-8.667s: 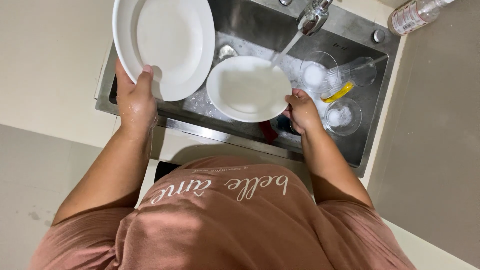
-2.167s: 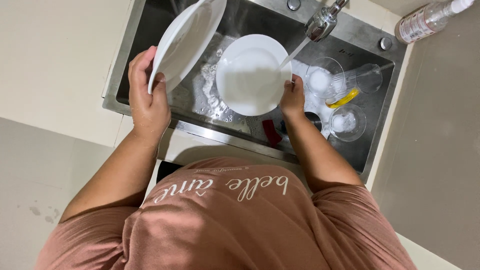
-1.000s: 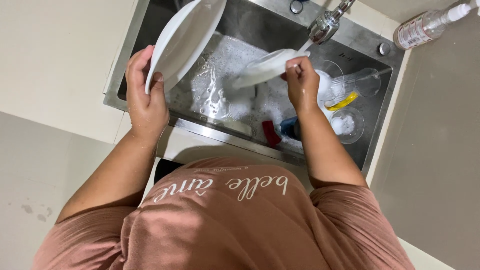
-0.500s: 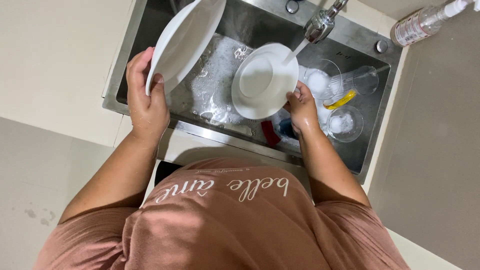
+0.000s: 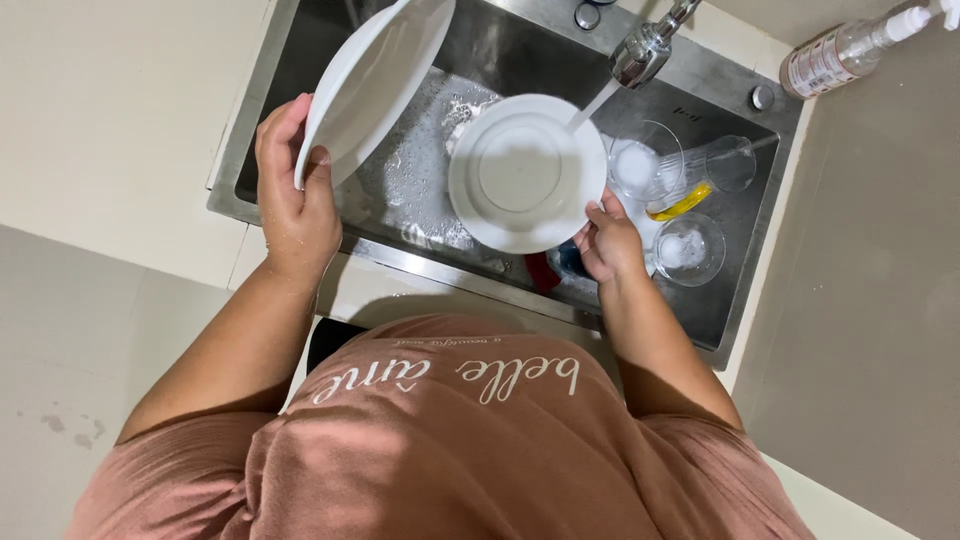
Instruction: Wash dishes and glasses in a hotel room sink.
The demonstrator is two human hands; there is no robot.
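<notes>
My left hand (image 5: 295,205) grips the lower rim of a large white plate (image 5: 375,80), held tilted on edge over the left side of the steel sink (image 5: 740,290). My right hand (image 5: 608,240) holds a smaller white plate (image 5: 525,172) by its lower right rim, its underside turned up toward me. A thin stream of water runs from the chrome tap (image 5: 645,45) onto that plate's upper right edge. Foam and water cover the sink floor below.
Clear glasses (image 5: 690,245) with suds and a glass pitcher (image 5: 715,170) lie in the sink's right part, next to a yellow object (image 5: 682,203). A clear plastic bottle (image 5: 840,50) lies on the grey counter at upper right. Cream counter lies left of the sink.
The small plate, tipped nearly edge-on a second ago, has swung back flat under the stream with its underside facing up. The big plate in my left hand has stayed tilted in place.
</notes>
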